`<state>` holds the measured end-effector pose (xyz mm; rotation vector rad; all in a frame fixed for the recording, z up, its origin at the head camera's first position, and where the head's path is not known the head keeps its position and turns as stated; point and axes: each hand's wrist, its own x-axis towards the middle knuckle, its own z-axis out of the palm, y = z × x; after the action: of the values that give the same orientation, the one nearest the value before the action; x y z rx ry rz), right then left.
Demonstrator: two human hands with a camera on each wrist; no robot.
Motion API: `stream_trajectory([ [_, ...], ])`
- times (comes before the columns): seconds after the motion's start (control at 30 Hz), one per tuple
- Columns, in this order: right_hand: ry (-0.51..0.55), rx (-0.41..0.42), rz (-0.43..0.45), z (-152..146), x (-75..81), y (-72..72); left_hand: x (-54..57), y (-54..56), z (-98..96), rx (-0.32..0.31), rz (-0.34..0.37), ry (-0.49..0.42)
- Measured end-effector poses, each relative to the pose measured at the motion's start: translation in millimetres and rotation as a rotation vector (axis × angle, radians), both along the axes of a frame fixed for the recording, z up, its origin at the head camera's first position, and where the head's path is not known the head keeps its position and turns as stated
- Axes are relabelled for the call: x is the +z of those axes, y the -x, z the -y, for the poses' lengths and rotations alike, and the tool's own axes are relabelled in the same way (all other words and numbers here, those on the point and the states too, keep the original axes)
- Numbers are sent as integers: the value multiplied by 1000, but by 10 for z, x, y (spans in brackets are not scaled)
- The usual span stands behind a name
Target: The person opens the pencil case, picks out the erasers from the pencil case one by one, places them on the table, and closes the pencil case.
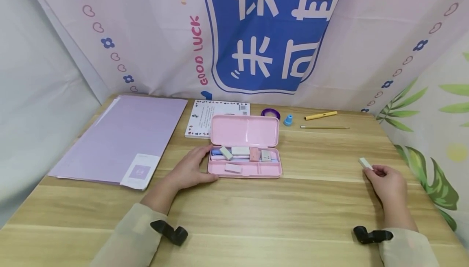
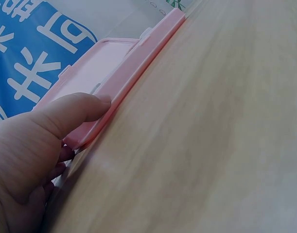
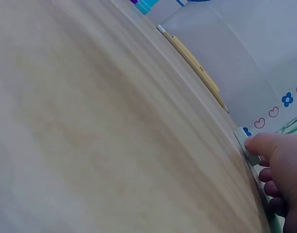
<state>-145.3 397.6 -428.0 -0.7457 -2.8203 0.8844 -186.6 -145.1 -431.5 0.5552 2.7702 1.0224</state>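
An open pink pencil case [image 1: 264,172] lies on the table with its lid [image 1: 234,130] raised. Several erasers, among them a white one [image 1: 240,151] and a pink one [image 1: 254,154], rest in it over pens. My left hand [image 1: 189,168] grips the case's left end, the thumb [image 2: 85,104] on its front wall and the fingers behind, partly hidden. Far to the right, my right hand [image 1: 389,183] pinches a small whitish eraser [image 1: 365,163] between thumb and fingers. In the right wrist view the eraser [image 3: 246,148] is low at the table's surface; whether it touches cannot be told.
A purple folder [image 1: 128,132] lies at the left, and a white booklet [image 1: 203,118] sits behind the case. Along the back are a purple tape roll [image 1: 270,113], a blue cone-shaped item [image 1: 288,120], a yellow pen [image 1: 320,115] and a pencil [image 1: 324,127]. A printed cloth hangs behind.
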Motion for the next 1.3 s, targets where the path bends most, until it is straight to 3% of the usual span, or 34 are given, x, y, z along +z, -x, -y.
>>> stream_trajectory([
  [0.13, 44, -42, -36, 83, 35, 6, 6, 4, -5, 1, 0, -3],
  [0.27, 56, -39, -125, 382, 76, 56, 11, -2, -8, 0, -5, -3],
  [0.57, 109, 284, -240, 1478, 102, 201, -2, -5, 1, 6, 3, -9],
  [0.7, 92, 416, -225, 1897, 85, 247, 8, -5, 2, 4, 12, -9],
  [0.83, 15, 491, -167, 2204, 79, 275, 22, -7, -3, 1, 15, -9],
  [1.03, -98, 508, -161, 2398, 50, 325, 14, -8, -2, -1, 8, -10],
  [1.3, -102, 489, -158, 2438, 52, 345, 18, -18, 3, 0, 9, -18],
])
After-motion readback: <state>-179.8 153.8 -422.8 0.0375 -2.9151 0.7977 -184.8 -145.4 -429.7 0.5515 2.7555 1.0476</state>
